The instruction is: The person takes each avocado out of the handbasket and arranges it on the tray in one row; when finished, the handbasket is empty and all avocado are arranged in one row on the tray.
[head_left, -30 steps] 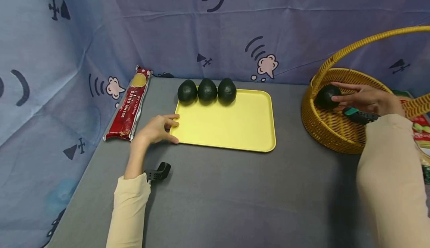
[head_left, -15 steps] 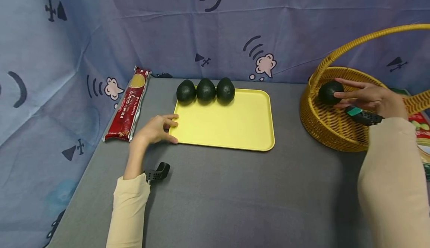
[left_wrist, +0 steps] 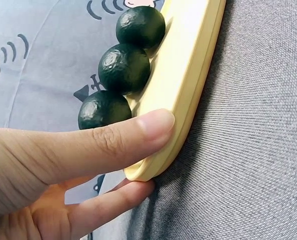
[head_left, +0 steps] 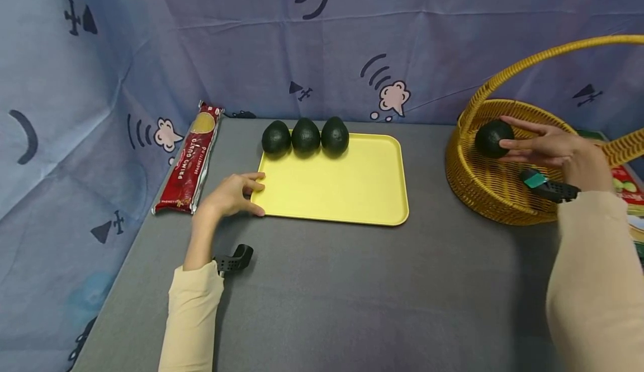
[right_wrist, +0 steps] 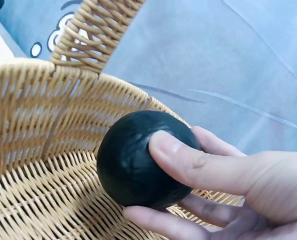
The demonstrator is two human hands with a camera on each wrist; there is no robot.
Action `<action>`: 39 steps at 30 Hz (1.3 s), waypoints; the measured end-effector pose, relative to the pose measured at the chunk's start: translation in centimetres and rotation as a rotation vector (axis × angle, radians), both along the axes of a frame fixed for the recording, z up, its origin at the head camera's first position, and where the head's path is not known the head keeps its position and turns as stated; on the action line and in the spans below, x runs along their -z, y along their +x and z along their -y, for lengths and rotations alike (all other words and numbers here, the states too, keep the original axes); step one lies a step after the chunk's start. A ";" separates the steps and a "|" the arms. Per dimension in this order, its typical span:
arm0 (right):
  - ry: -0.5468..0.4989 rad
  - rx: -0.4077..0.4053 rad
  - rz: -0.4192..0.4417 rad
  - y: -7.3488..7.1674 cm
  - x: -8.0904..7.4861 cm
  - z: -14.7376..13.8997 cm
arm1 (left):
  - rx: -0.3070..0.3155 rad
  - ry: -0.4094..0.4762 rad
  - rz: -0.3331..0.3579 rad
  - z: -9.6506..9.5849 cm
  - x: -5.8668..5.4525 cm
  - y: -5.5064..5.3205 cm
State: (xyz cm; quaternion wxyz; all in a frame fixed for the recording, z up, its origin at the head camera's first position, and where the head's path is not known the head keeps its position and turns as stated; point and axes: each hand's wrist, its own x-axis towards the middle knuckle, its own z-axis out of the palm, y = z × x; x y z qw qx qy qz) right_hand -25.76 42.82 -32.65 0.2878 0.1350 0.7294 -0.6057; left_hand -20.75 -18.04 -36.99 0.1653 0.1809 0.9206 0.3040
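Note:
My right hand [head_left: 553, 147] grips a dark green avocado [head_left: 495, 139] inside the yellow wicker basket [head_left: 470, 193]. In the right wrist view the thumb lies across the avocado [right_wrist: 133, 160], with fingers around its far side and below. My left hand [head_left: 228, 196] pinches the left front corner of the yellow tray [head_left: 347, 182]. The left wrist view shows the thumb on top of the tray's rim [left_wrist: 163, 145] and a finger at its underside. Three more avocados stand in a row along the tray's back left edge, the middle avocado [head_left: 306, 137] between the other two.
A red spaghetti packet [head_left: 190, 162] lies left of the tray. The basket's tall handle [head_left: 548, 59] arches over my right hand. Colourful packaging [head_left: 629, 187] lies partly hidden beyond the basket at the right. A patterned blue cloth [head_left: 302, 42] hangs behind the grey table.
The right hand has shifted slightly right and up within the basket with the avocado in its grip. My left hand keeps its place on the tray. The head view has turned slightly.

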 end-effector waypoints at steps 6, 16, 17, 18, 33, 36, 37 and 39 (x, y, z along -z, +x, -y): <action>0.006 -0.082 -0.106 1.1 -0.2 0.1 | -0.005 -0.010 0.014 0.0 0.0 0.0; -0.170 0.038 -0.181 3.3 -1.0 1.5 | -0.002 -0.004 0.003 0.1 -0.2 0.0; -0.161 0.037 -0.190 3.7 -1.2 1.8 | -0.004 -0.006 0.004 0.1 -0.2 0.0; -0.161 0.038 -0.205 4.1 -1.4 2.1 | -0.005 -0.008 0.006 0.1 -0.2 0.1; -0.365 -0.118 -0.373 6.5 -2.0 10.2 | -0.016 -0.002 0.021 0.2 -0.1 0.6; -0.420 -0.161 -0.361 5.6 -1.2 12.6 | -0.013 0.000 0.022 0.1 0.0 0.5; -0.405 -0.158 -0.353 5.3 -1.0 13.4 | -0.013 0.001 0.025 0.1 0.0 0.4; -0.387 -0.149 -0.332 4.5 -0.3 14.9 | -0.011 0.005 0.029 0.0 -0.1 0.4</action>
